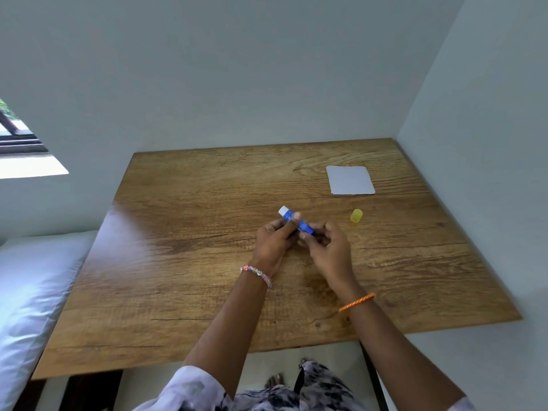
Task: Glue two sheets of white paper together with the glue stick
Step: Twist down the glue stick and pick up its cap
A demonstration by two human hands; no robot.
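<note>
Both hands meet over the middle of the wooden table (207, 262), sharing one blue glue stick (298, 221). Her left hand (274, 243) curls its fingers round the upper part of the tube, thumb laid along its near side, so that the white glue end pokes out up and to the left beyond the fingers. Her right hand (329, 247) pinches the lower end of the tube with bent fingertips; exactly how those fingers sit on the base cannot be made out. The stick is held tilted, just above the tabletop, and its cap is off: a yellow cap (356, 215) stands on the table to the right of the hands, near but apart from them. Farther back and to the right lie the white paper sheets (350, 180), stacked flat with their edges slightly offset, well apart from the hands. A beaded bracelet (256, 275) circles the left wrist and an orange cord bracelet (357, 302) the right.
</note>
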